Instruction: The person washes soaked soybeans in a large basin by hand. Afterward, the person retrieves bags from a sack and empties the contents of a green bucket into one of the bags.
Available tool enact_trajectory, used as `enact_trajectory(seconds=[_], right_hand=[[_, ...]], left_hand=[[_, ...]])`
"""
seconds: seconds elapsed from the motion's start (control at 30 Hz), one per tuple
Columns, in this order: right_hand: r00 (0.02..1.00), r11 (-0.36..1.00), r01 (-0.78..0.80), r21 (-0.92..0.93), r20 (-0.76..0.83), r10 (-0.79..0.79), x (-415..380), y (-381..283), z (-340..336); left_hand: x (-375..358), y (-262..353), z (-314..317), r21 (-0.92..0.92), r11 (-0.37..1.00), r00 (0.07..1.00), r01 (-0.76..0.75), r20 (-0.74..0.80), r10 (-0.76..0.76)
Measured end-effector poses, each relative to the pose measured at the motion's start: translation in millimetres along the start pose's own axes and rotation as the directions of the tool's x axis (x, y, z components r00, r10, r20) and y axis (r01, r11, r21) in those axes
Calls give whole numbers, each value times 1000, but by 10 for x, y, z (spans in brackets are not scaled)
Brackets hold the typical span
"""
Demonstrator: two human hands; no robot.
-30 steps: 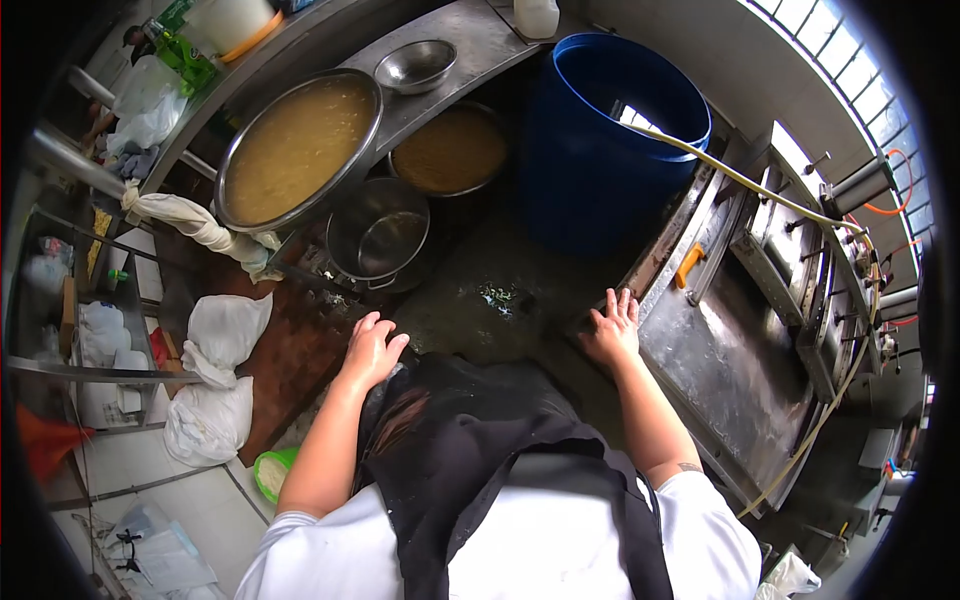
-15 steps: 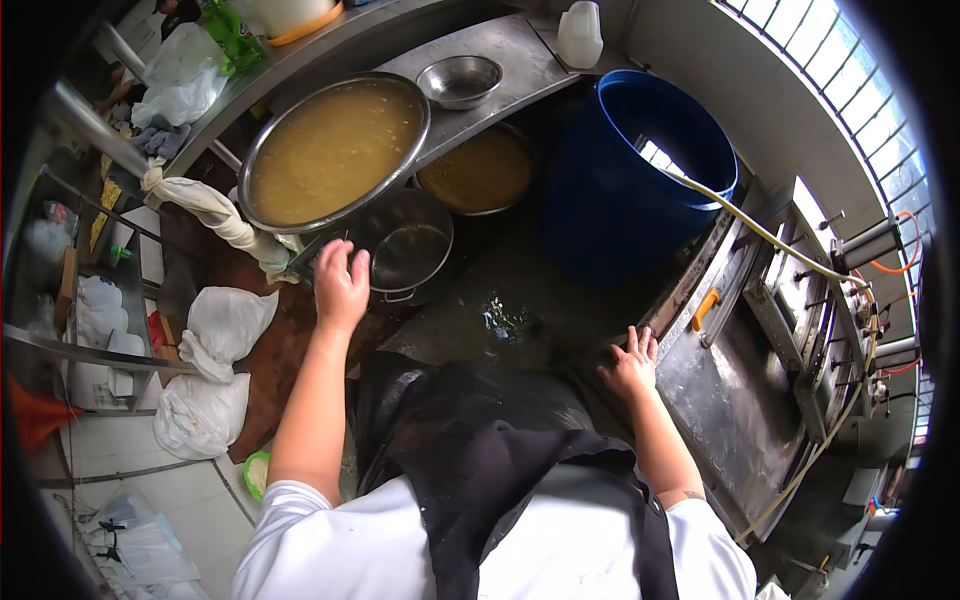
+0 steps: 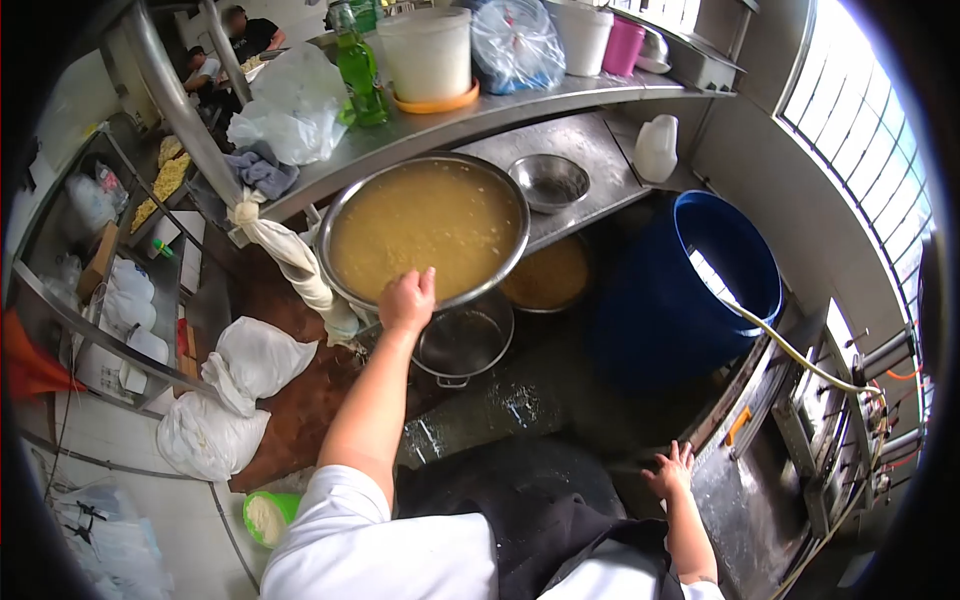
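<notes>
My left hand point(image 3: 407, 302) is at the near rim of a wide metal basin point(image 3: 523, 232), fingers drawn together over the edge. Cloudy yellow-brown liquid with pale bits fills the basin almost to the brim. Some of the fingers are hidden by the hand itself. Under the basin stands a metal pot point(image 3: 465, 345) with side handles. Behind that, a second vessel of brownish liquid point(image 3: 547, 275) shows in part. My right hand point(image 3: 672, 473) is open, fingers spread, at the edge of a metal worktop point(image 3: 745, 500) on the right.
A blue barrel point(image 3: 650, 300) with a hose point(image 3: 790, 348) stands right of the basin. A small metal bowl point(image 3: 550, 182) and a white jug point(image 3: 656, 148) sit on the steel shelf. White bags point(image 3: 262, 360) lie at left. An orange-handled tool point(image 3: 738, 426) rests by the worktop. Other people point(image 3: 250, 40) are far behind.
My left hand has gone from beside the basin, fingers apart, to its near rim, fingers together. My right hand stays by the worktop edge. The view has tilted up and turned left.
</notes>
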State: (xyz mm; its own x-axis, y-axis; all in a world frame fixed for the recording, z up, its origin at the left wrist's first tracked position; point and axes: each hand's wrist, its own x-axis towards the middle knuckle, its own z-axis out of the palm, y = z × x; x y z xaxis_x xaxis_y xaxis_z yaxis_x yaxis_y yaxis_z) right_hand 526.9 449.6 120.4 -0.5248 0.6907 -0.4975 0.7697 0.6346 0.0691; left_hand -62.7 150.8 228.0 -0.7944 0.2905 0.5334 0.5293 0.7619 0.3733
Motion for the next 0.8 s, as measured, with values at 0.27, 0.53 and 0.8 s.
enact_trajectory(seconds=[0.27,0.53,0.8], right_hand=[[931,906,-210,368,-208,300,226,-512,-33],[902,696,323,641,-432,-21,1139,-1473,-492],[807,505,591,629,-448,-385,2106,-2784,-1668]], left_hand=[[18,-128,66,-11,988,981,-152,-125,149],[12,-84,68,-2,986,979,-169,-117,168],[22,-19,134,-4,988,981,-157,-117,156]])
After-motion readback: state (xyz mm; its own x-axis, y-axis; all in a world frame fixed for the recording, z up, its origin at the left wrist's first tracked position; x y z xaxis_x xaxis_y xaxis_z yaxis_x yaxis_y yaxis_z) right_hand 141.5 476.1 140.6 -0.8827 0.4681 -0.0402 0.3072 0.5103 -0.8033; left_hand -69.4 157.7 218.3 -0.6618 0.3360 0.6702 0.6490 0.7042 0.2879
